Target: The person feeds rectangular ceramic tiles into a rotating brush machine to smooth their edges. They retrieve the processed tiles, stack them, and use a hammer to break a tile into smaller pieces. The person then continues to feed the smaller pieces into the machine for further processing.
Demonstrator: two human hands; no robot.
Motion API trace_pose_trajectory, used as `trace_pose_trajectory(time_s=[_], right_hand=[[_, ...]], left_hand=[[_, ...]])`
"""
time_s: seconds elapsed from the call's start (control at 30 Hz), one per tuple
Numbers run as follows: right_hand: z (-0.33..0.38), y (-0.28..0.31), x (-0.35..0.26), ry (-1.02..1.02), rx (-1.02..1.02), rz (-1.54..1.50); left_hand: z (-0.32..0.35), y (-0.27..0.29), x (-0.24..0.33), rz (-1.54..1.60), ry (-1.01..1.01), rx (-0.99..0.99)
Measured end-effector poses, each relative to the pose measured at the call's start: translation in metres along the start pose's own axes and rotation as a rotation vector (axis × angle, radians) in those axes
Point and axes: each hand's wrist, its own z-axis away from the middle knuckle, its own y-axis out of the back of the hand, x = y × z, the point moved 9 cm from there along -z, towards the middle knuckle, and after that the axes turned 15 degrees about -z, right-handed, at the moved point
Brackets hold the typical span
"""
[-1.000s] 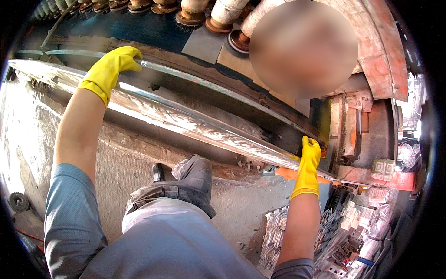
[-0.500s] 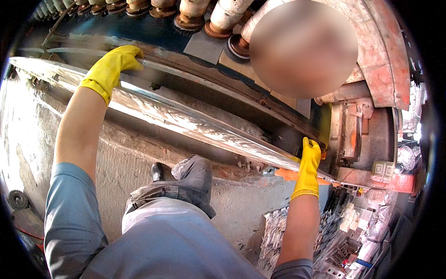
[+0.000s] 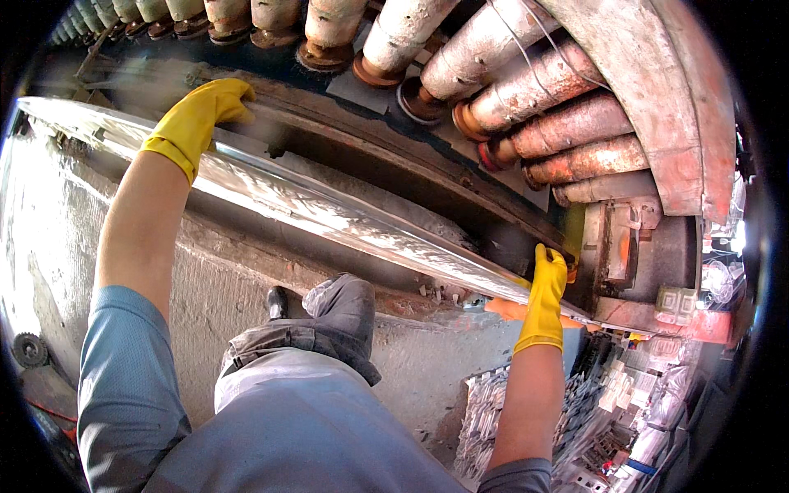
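A long, thin, shiny metal panel runs slantwise from the far left to the right, standing roughly on edge. My left hand, in a yellow rubber glove, curls its fingers over the panel's upper edge near the left end. Toward the right end, my right hand in a matching glove is closed at the same edge, fingers bent over the far side. Both arms are stretched out. The undersides of the fingers are hidden.
Beyond the panel lies a dark trough. Above it hangs a row of worn cylindrical spindles with round discs, beside a curved, pinkish hood. Stacked pale strips lie at lower right. A black gear wheel sits at left.
The spindle row and hood have shifted slightly down toward me. A blurred patch that covered several spindles is gone. My hands and the panel stay almost in place.
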Motion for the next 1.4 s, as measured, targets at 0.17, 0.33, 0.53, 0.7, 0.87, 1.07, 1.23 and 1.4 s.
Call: trace_pose_trajectory(time_s=[0.17, 0.33, 0.53, 0.7, 0.87, 1.07, 1.23, 1.4], right_hand=[[-0.018, -0.007, -0.002, -0.036, -0.023, 0.035], [-0.033, -0.011, -0.006, -0.025, -0.003, 0.087], [-0.045, -0.015, -0.006, -0.015, -0.013, 0.091], [-0.04, -0.013, -0.01, -0.033, -0.014, 0.098], [-0.025, -0.01, -0.015, -0.058, -0.016, 0.072], [-0.007, -0.004, -0.009, -0.041, 0.001, 0.004], [0.006, 0.0, -0.003, -0.018, -0.004, -0.016], [0.023, 0.006, 0.002, -0.05, -0.006, -0.059]], left_hand=[[-0.019, 0.007, -0.002, 0.027, -0.013, -0.028], [-0.031, 0.017, 0.004, 0.02, -0.012, -0.086], [-0.041, 0.024, 0.002, 0.016, 0.002, -0.06], [-0.039, 0.024, 0.004, 0.01, 0.014, -0.069], [-0.03, 0.014, 0.002, 0.051, 0.028, -0.095], [-0.006, 0.011, 0.007, 0.018, 0.032, -0.066], [0.007, 0.0, 0.0, 0.047, 0.043, -0.026], [0.028, -0.002, 0.01, 0.016, 0.049, -0.071]])
